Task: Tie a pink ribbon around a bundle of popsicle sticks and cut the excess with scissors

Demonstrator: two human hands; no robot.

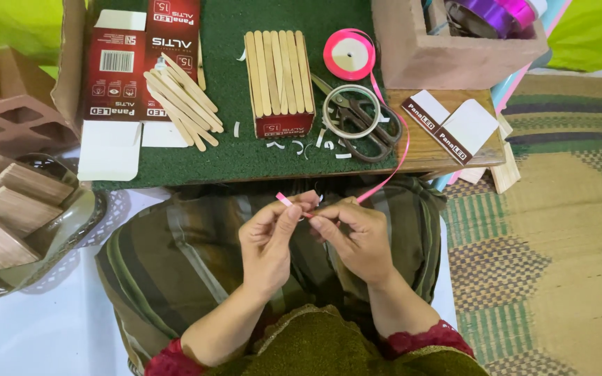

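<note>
My left hand (271,240) and my right hand (357,233) meet over my lap, both pinching a thin pink ribbon (393,166). The ribbon's free end (283,200) sticks out above my left thumb. From my right hand the ribbon runs up over the table edge to a pink ribbon spool (349,54) lying on the green mat (235,150). A pair of scissors (357,115) lies just below the spool. A small box covered with wooden sticks (279,76) stands on the mat, and loose wooden sticks (181,101) lie on a flattened red carton (116,76).
A cardboard box (447,49) holding purple ribbon stands at the back right. Two folded red-and-white cartons (451,125) rest on the wooden table edge. A basket with wooden pieces (8,216) sits at my left. A woven mat (559,230) covers the floor at right.
</note>
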